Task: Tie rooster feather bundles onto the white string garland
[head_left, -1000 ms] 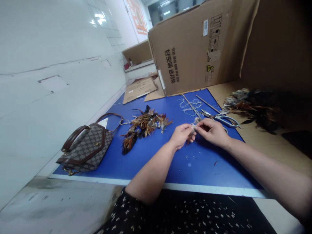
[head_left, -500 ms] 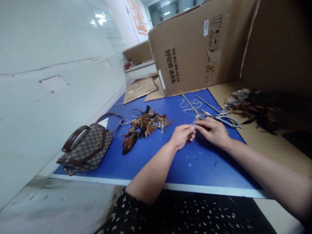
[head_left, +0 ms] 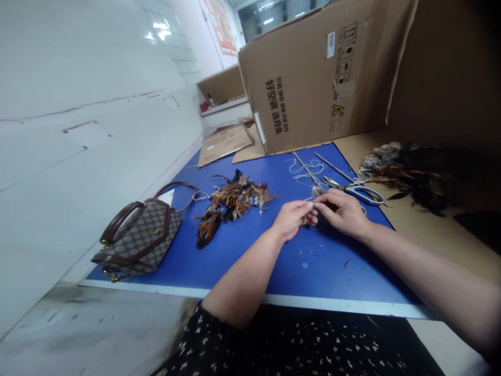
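My left hand [head_left: 290, 218] and my right hand [head_left: 343, 212] meet fingertip to fingertip over the blue table [head_left: 250, 250]. Both pinch a small bundle of feathers [head_left: 313, 209], mostly hidden by the fingers, with thin white thread near it. A heap of brown and orange feathers [head_left: 230, 201] lies to the left of my hands. Scissors [head_left: 358, 190] rest just behind my right hand, beside loose white thread [head_left: 305, 171] and two thin sticks [head_left: 332, 166].
A patterned brown handbag [head_left: 136, 237] sits at the table's left near corner. A big cardboard box [head_left: 313, 78] stands at the back, flat cardboard [head_left: 225, 141] beside it. A dark feather pile [head_left: 422, 175] lies on the right. A white wall runs along the left.
My hands stay together at the same spot; the fingers shift slightly as they work the small bundle. Nothing else has moved.
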`<state>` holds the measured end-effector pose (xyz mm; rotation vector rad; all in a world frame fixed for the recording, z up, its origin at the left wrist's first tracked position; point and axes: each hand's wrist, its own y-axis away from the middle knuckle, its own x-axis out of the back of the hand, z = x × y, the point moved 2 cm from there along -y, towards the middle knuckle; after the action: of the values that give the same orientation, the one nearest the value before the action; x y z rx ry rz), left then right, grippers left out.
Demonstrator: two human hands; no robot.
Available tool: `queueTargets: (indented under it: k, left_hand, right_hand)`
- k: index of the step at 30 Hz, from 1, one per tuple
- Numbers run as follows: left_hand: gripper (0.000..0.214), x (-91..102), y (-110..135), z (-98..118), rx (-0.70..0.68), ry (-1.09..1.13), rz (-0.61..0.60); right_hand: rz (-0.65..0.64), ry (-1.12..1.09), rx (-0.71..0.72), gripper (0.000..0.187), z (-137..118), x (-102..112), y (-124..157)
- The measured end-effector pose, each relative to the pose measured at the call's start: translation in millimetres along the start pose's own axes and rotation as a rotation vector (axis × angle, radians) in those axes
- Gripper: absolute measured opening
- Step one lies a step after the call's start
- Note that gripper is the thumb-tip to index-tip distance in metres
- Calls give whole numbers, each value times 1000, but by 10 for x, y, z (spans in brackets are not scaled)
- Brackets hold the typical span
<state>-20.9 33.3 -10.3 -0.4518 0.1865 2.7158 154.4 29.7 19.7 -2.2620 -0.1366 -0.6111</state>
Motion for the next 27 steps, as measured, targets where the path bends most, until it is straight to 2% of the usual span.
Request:
queueTargets:
  k: [2, 5, 9, 13, 15, 17, 19, 21, 23, 27]
  left_hand:
    - [55, 0, -1, 13, 10, 1, 1]
    - [58, 23, 5, 53, 2, 17, 38]
    - [48, 53, 29, 122, -53, 32, 39]
    - [41, 82, 22, 142, -84, 3, 79]
    - [38, 129, -5, 144, -118, -4, 164]
    - [34, 213, -27, 170, -204, -14, 347]
    - [29, 299, -14, 234, -353, -89, 573]
    - [23, 320, 32, 322, -512, -257, 674]
    - [18, 256, 80, 388, -582, -438, 577]
    - [24, 36, 147, 368, -514, -633, 239]
  right_hand:
    - [20, -4, -15, 17, -4, 26, -11]
    - [113, 15, -114, 18, 53, 78, -27]
    - [260, -46, -282, 22, 227, 145, -35]
    - [354, -69, -330, 28, 378, 195, -31]
    - [369, -54, -329, 29, 414, 214, -28]
    - [359, -26, -317, 28, 415, 224, -27]
    - [302, 31, -280, 26, 375, 216, -31]
    - [207, 82, -202, 23, 299, 182, -35]
    - [114, 89, -112, 21, 208, 131, -30]
    - [-15, 33, -3, 18, 67, 32, 1]
